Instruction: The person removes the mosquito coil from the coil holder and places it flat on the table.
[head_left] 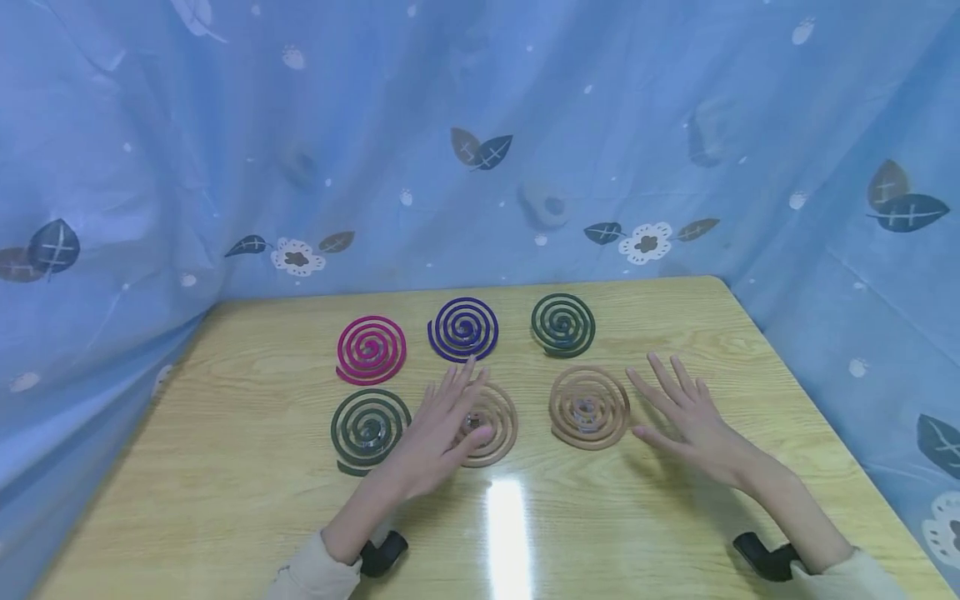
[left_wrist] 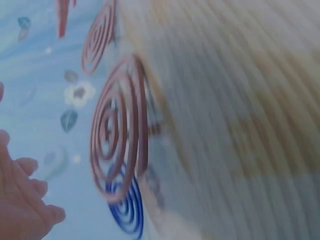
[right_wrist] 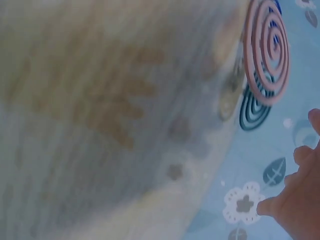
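My left hand (head_left: 441, 429) hovers over a tan mosquito coil (head_left: 513, 421) and partly covers it; its fingers are spread and reach toward the dark blue mosquito coil (head_left: 465, 328). To the left of that hand lies a dark green mosquito coil (head_left: 371, 427). My right hand (head_left: 693, 429) is just right of another tan mosquito coil (head_left: 587, 408), fingers spread, holding nothing. Whether its fingertips touch that coil is hard to tell. In the left wrist view, the tan coil appears raised above the tabletop.
Along the back of the wooden table (head_left: 225, 467), a magenta mosquito coil (head_left: 371, 350) sits left of the blue one, and a second dark green mosquito coil (head_left: 562, 325) sits right of it. A blue patterned curtain (head_left: 405, 108) hangs behind and at both sides.
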